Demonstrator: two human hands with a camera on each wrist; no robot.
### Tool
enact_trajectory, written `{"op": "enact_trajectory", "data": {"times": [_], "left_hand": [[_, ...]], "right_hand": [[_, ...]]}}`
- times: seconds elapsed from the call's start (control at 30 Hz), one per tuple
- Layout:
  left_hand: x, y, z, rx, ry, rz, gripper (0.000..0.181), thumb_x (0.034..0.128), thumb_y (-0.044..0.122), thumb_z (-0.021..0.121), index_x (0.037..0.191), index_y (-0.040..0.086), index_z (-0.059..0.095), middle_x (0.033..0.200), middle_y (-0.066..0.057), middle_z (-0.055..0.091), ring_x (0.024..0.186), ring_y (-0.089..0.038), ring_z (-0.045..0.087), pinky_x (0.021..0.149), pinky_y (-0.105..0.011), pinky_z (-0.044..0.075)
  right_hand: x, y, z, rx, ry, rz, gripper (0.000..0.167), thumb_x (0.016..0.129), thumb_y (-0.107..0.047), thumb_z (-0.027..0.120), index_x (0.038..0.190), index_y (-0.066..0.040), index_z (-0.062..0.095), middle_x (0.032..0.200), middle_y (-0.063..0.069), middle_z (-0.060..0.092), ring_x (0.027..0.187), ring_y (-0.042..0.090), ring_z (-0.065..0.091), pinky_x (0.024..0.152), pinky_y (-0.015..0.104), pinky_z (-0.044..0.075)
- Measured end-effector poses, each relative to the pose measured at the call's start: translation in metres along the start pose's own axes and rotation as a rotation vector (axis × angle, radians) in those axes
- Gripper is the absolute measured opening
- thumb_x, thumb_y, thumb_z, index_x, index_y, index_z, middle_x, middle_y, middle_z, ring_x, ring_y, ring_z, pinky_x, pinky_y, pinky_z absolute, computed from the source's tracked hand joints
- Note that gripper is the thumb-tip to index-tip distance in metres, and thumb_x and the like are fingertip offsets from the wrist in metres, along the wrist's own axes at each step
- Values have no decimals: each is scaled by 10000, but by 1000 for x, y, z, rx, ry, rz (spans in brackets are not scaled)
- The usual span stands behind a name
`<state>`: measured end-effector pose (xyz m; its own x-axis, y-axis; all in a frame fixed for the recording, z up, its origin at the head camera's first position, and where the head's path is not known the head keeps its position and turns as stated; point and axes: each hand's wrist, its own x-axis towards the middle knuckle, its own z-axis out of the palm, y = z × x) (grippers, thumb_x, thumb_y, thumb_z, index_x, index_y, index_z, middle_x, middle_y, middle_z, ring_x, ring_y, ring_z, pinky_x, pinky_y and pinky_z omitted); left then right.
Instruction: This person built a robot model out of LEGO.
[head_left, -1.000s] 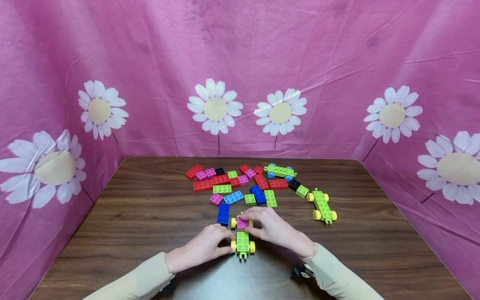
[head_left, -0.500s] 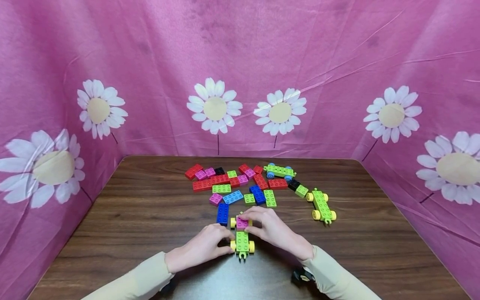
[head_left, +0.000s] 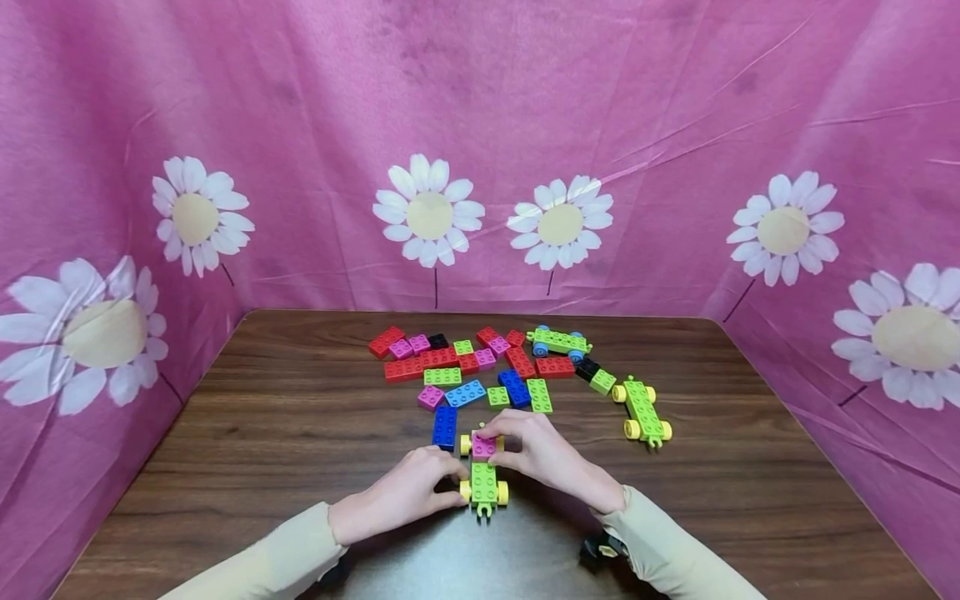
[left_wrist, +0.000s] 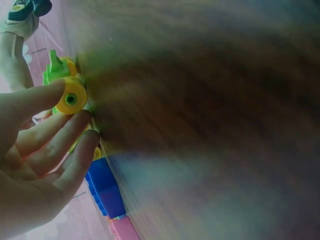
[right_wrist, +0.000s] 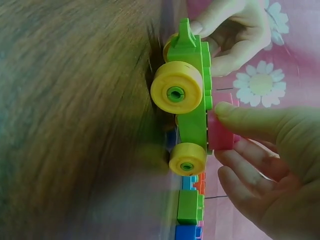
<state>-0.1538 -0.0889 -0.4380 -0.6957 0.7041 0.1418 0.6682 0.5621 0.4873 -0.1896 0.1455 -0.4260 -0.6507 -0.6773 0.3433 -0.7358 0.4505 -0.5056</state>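
Observation:
A lime-green toy car base (head_left: 483,486) with yellow wheels stands at the near middle of the table. On its far end sits a pink building brick (head_left: 483,447), which my right hand (head_left: 543,454) pinches between thumb and fingers. The right wrist view shows the thumb on the near side of the pink brick (right_wrist: 220,131), against the base's studs. My left hand (head_left: 405,489) holds the base by its near left wheel. In the left wrist view the thumb and fingertips lie about that yellow wheel (left_wrist: 71,97). Fingers partly hide the far wheels.
A dark blue brick (head_left: 444,427) lies just beyond my left hand. Several red, pink, green, blue and black bricks spread behind it. A second yellow-wheeled base (head_left: 643,408) stands to the right, and a blue-wheeled base (head_left: 558,342) at the back. Pink cloth (head_left: 480,100) surrounds the table.

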Motion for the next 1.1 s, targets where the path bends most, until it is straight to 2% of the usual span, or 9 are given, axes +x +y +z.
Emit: {"op": "enact_trajectory", "data": {"times": [0.13,0.33,0.6,0.83,1.1], "left_hand": [[0,1,1,1,0,-5,173,882,223,744,995,92,746,955,-8,756,891,-87,651,783,-219,528],[-2,1,0,24,30,29,168,877,217,748,979,83,743,935,-14,757,876,-109,660,774,-227,532],[1,1,1,4,2,0,172,878,218,749,988,86,744,949,-9,756,886,-97,656,786,-226,531],[0,1,-1,35,30,43,169,872,212,753,973,78,744,933,-15,757,871,-115,663,773,-230,530],[-1,3,-4,26,22,25,166,874,218,752,980,90,743,944,-10,756,875,-107,658,772,-230,528]], "right_hand": [[-1,1,-1,-42,-22,8,289,851,-172,779,1126,-99,734,1051,6,750,962,130,684,831,288,570],[-5,1,-1,-84,-33,43,294,875,-219,758,1141,-97,726,1083,17,740,1015,146,681,875,310,567],[-6,3,4,-31,0,85,238,883,-182,748,1105,-101,731,1066,10,736,1004,143,678,865,290,566],[-6,4,4,21,18,106,242,866,-166,762,1098,-110,723,1071,14,726,995,141,675,866,297,571],[-4,4,5,46,20,109,228,865,-175,765,1084,-122,732,1058,6,738,980,142,673,826,274,560]]}}
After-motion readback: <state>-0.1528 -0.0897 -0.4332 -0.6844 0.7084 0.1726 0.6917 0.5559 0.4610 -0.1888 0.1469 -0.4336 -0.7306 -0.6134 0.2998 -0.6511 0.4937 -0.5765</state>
